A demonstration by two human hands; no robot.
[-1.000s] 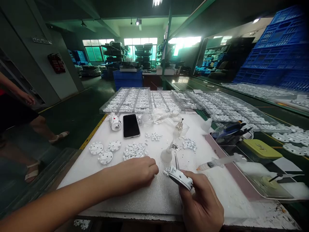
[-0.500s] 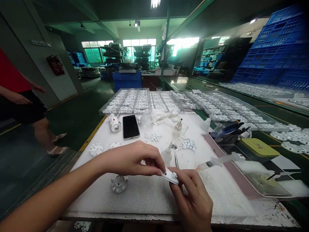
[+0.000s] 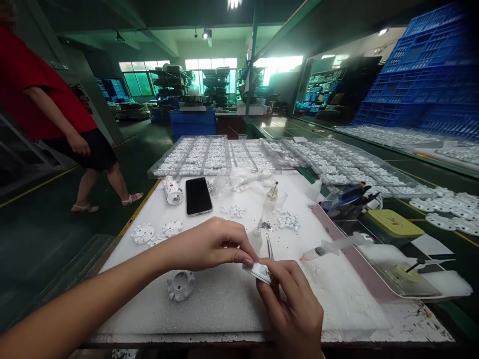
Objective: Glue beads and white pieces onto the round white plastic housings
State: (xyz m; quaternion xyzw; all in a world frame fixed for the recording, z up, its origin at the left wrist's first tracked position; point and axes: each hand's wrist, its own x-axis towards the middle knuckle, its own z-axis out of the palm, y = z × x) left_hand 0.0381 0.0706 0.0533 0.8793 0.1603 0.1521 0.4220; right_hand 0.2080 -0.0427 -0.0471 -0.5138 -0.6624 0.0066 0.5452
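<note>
My right hand point(image 3: 294, 301) grips a small white round plastic part point(image 3: 258, 270) at its right edge, tilted above the table. A pair of tweezers point(image 3: 269, 248) sticks out from behind that hand, points away from me; whether the fingers hold it is hidden. On the part's upper left edge, my left hand point(image 3: 220, 242) is closed, thumb and fingertips pressed against it. Below my left wrist lies a white scalloped ring part point(image 3: 180, 285). Several flat white discs, one of them a disc with holes point(image 3: 142, 233), lie left of my forearm.
Small white pieces point(image 3: 288, 220), dark metal bits point(image 3: 266, 226), a syringe point(image 3: 318, 252), a black phone point(image 3: 199, 196) and a white cylinder model point(image 3: 173, 190) lie on the table. Divided clear trays point(image 3: 198, 155) stand behind. A pink-walled bin point(image 3: 346, 257) is at right; a person point(image 3: 67, 114) walks at left.
Both hands have shifted slightly left in view with the white part, which is now tilted differently. The person in red has walked further into view from the left.
</note>
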